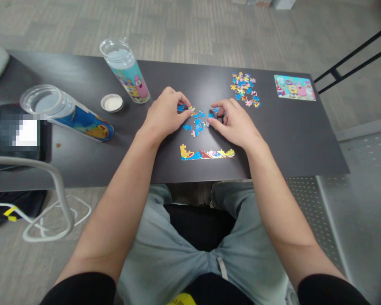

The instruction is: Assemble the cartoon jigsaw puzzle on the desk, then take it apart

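Observation:
A loose pile of mostly blue jigsaw pieces lies on the dark table between my hands. My left hand is at the pile's left side, thumb and forefinger pinched at a small yellowish jigsaw piece. At the right side, my right hand has its fingers curled, with a dark-faced jigsaw piece between thumb and fingertips. Closer to my body lies a joined strip of puzzle, a bottom row with a taller yellow left end. Fingers partly hide some pieces under each hand.
A second pile of jigsaw pieces and a cartoon picture card lie at the back right. Two clear-topped printed tubes and a round white lid are left. A grey curved tube crosses the left front edge.

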